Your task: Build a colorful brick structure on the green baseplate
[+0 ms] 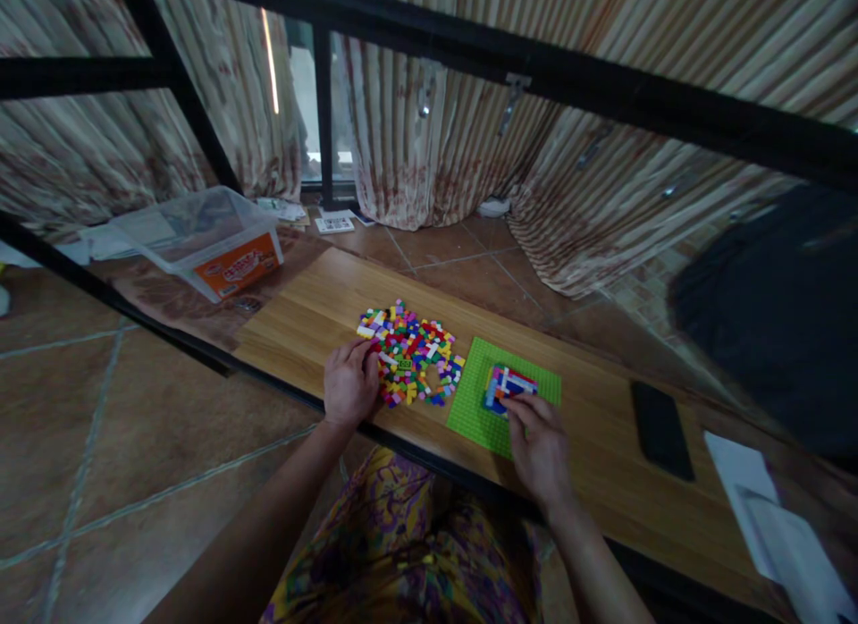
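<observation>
A loose pile of small, many-coloured toy bricks (410, 351) lies on the wooden tabletop. My left hand (351, 384) rests at the pile's left edge, fingers curled in among the bricks; what they hold, if anything, is hidden. To the right of the pile is a green studded baseplate (473, 414). On it sits a low rectangular brick build (500, 387) in blue, white, red and other colours. My right hand (540, 441) reaches over the build from its lower right, thumb and fingers pinched together at its surface. Any brick between them is too small to make out.
A black phone (661, 429) lies on the tabletop (596, 454) at the right, with white papers (770, 499) beyond it. A clear plastic box (207, 231) with an orange label stands at the far left. A dark metal bar (536, 79) crosses above the table, before curtains (395, 159).
</observation>
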{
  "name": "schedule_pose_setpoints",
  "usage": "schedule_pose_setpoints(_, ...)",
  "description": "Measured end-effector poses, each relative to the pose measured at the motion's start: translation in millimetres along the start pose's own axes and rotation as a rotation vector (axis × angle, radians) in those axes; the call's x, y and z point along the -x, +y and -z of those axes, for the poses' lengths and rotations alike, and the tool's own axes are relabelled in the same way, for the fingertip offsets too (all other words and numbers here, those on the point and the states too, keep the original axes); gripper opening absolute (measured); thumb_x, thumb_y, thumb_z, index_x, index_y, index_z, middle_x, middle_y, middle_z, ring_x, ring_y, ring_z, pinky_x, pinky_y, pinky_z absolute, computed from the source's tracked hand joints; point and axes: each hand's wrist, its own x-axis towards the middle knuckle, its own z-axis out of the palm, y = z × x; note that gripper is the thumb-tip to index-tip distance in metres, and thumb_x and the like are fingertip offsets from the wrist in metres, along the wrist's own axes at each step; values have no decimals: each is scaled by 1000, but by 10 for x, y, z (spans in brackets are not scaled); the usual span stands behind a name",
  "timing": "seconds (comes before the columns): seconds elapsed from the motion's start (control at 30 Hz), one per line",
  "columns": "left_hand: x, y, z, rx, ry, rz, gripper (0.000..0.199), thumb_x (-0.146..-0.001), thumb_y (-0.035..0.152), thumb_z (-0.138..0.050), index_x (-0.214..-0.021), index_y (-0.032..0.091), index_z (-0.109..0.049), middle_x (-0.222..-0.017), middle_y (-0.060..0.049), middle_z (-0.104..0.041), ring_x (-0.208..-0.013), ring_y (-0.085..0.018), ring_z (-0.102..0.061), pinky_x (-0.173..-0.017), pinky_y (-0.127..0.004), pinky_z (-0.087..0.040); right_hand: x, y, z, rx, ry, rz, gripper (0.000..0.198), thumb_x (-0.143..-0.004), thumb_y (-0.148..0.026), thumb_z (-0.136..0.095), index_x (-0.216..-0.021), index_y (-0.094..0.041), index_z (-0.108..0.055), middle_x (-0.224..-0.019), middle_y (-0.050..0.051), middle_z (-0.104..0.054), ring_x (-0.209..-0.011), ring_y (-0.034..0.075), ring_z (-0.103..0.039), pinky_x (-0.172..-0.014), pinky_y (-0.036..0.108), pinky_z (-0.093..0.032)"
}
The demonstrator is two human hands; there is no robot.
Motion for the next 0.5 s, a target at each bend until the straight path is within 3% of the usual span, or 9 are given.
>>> schedule_pose_setpoints(0.5,-2,1,-1,-18,-16,1,34,-94,33,-42,-112,17,-67,-112,-10,-67,-104,-25,-60,-97,-40,-45,131,32,-91,82,-10,1,40,-85,-10,-41,-109,-24,-70,-113,9,-61,-100,24,-52,-86,43,-48)
